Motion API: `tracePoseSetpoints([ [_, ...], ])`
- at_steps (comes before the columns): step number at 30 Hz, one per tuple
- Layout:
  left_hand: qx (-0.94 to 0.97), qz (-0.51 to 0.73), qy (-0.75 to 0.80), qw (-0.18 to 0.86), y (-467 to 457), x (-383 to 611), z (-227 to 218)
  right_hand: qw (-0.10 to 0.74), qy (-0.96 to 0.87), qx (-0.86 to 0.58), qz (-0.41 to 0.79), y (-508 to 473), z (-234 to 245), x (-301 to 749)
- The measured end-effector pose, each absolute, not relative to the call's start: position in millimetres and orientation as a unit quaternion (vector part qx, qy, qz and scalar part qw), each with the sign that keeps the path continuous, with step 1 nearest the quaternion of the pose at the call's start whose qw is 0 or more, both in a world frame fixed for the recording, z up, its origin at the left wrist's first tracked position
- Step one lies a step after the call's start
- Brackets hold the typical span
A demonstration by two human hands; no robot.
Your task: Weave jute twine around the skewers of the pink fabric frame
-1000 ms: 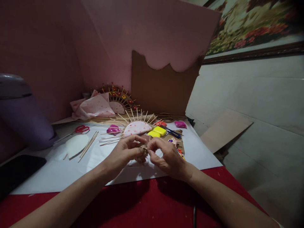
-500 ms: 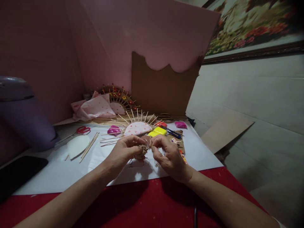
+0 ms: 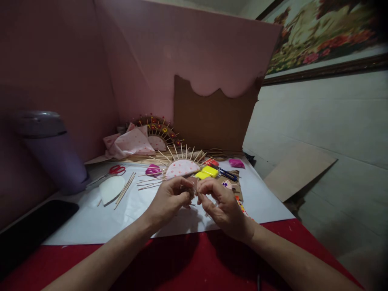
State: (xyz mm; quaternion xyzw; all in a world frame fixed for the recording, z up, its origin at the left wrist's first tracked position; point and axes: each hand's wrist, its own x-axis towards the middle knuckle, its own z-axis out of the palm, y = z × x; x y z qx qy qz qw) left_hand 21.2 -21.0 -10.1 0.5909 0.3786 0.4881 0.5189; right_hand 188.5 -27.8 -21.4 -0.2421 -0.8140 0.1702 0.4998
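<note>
My left hand (image 3: pixel 169 199) is closed around a small bundle of brown twine (image 3: pixel 192 191), most of it hidden behind the fingers. Close beside it, my right hand (image 3: pixel 222 204) pinches thumb and forefinger together at the edge of the twine; the strand between the fingertips is too small to make out clearly. Just beyond both hands lies a half-round piece covered in pink dotted cloth (image 3: pixel 182 168), with thin sticks fanning out from its curved edge.
Yellow packets (image 3: pixel 209 171), a utility knife (image 3: pixel 226 173) and cardboard scraps lie right of centre. Red scissors (image 3: pixel 117 169), a white cut-out (image 3: pixel 111 190), loose sticks (image 3: pixel 125 190), a dark phone-like slab (image 3: pixel 42 218) and a purple tumbler (image 3: pixel 57 153) stand or lie leftward.
The view has shifted, so the table things sit a little lower and further right. My left fingers now cover more of the twine bundle, and both hands remain close together.
</note>
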Motion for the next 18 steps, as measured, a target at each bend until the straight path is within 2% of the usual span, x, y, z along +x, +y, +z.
tracePoseSetpoints([
  [4,0.524,0.558,0.431,0.477,-5.2,3.4,-4.6,0.526,-0.798,-0.262,0.135,-23.5,-16.5,190.4],
  [9,0.384,0.706,0.473,0.362,28.5,-34.3,0.5,0.532,-0.791,-0.289,0.086,-16.7,-18.8,192.5],
  [18,0.355,0.716,0.515,0.310,48.2,-84.1,3.8,0.575,-0.754,-0.309,0.073,-16.9,-14.7,199.6],
])
